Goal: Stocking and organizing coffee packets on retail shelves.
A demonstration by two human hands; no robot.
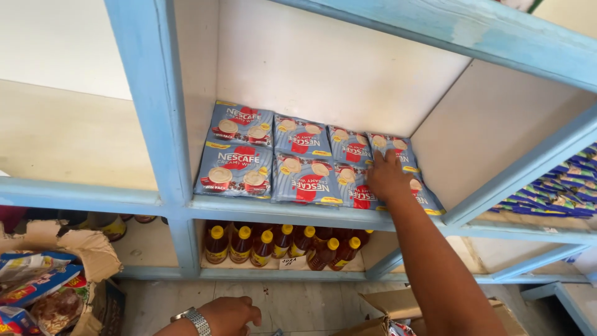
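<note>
1. Blue coffee sachets [292, 163] with red lettering and pictured cups lie flat in two rows on the blue-framed shelf, edges touching or overlapping
2. The rightmost front sachet [429, 200] sits partly hidden, near the shelf's front lip, by the right wall

Sachets [298, 165] on shelf [280, 211], bottles [280, 246] below, box [56, 280] left

Two bare forearms without sleeves, silver metal link watch [198, 320] on the left wrist, right wrist bare
</note>
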